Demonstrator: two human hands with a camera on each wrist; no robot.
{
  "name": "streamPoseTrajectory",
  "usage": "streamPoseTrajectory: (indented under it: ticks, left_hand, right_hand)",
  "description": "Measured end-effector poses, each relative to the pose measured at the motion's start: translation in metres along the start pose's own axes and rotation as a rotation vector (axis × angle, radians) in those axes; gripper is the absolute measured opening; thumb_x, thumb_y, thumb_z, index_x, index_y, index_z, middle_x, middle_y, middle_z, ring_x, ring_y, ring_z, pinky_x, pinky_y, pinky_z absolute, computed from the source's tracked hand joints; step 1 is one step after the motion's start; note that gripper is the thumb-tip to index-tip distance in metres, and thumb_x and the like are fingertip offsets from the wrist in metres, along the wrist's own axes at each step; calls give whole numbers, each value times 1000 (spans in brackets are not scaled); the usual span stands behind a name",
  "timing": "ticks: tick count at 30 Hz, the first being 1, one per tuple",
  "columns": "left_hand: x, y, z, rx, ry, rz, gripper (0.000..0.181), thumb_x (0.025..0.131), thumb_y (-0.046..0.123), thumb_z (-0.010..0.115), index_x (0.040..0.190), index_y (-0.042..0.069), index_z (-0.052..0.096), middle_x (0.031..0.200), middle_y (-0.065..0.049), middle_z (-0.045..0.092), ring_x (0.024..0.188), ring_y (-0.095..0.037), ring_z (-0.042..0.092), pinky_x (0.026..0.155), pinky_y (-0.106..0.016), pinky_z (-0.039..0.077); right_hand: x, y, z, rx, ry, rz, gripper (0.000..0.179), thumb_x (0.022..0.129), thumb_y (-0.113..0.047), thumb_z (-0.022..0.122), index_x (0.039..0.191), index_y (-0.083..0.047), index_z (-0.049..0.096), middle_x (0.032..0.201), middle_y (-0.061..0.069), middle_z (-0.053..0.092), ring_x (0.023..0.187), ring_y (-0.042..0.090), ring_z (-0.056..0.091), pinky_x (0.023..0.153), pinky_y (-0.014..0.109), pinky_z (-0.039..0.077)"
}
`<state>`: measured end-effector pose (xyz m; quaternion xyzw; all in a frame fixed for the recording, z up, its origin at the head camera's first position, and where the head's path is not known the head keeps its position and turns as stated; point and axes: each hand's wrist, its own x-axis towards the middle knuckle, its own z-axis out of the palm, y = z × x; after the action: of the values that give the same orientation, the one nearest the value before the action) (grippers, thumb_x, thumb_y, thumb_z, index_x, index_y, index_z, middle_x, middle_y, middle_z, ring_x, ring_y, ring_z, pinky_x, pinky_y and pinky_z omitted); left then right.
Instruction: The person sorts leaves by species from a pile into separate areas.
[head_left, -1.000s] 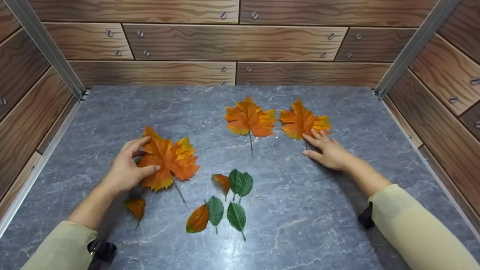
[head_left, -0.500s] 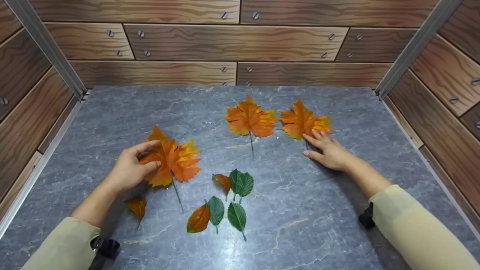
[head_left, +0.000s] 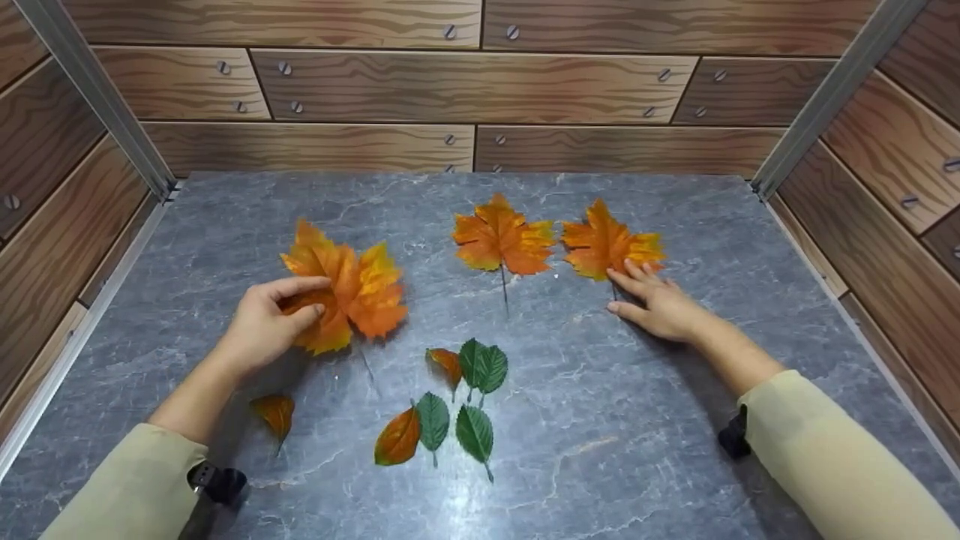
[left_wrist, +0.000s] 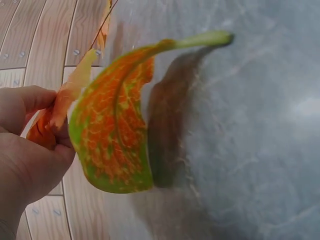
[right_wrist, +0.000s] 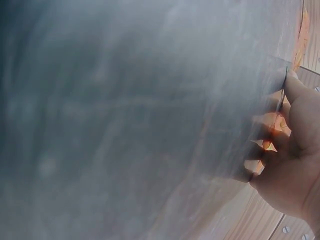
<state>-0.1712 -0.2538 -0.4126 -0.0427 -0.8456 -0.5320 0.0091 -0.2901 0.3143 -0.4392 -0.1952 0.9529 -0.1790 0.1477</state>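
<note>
Over the grey marbled bench (head_left: 637,457), I see a small curled orange leaf (head_left: 276,415) below the left hand (head_left: 264,324), which pinches a large orange-yellow maple leaf (head_left: 351,294). Between the hands lie green oval leaves (head_left: 474,433) and a second orange maple leaf (head_left: 503,238); the right hand (head_left: 660,305), fingers extended, touches a third orange maple leaf (head_left: 604,241).

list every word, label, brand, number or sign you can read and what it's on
None: no word, label, brand or number can be read in any view.
Orange leaves, green leaves, grey tabletop: no lettering to be seen.
Wood-patterned wall: only grain and screw heads.
Black wrist devices: too small and dark to tell if they bear any marks.
</note>
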Motion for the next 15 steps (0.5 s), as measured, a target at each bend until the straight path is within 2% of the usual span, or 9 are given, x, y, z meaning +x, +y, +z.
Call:
streamPoseTrajectory:
  ticks: [6, 15]
  left_hand:
    - [6, 7, 0, -5, 18, 34, 33, 102, 2, 68, 134, 4, 74, 127, -17, 73, 107, -17, 70, 83, -21, 58]
    - [21, 25, -3, -27, 26, 62, 36, 101, -1, 68, 136, 4, 72, 131, -18, 70, 109, -17, 70, 84, -21, 58]
  right_hand:
    - [-1, 0, 1, 3, 6, -8, 76, 110, -52, 51, 169, -11, 27, 174, 25, 5, 159, 49, -2, 122, 73, 0]
    - [0, -1, 1, 7, 4, -22, 76, 110, -51, 52, 169, -10, 28, 173, 27, 6, 158, 51, -2, 122, 73, 0]
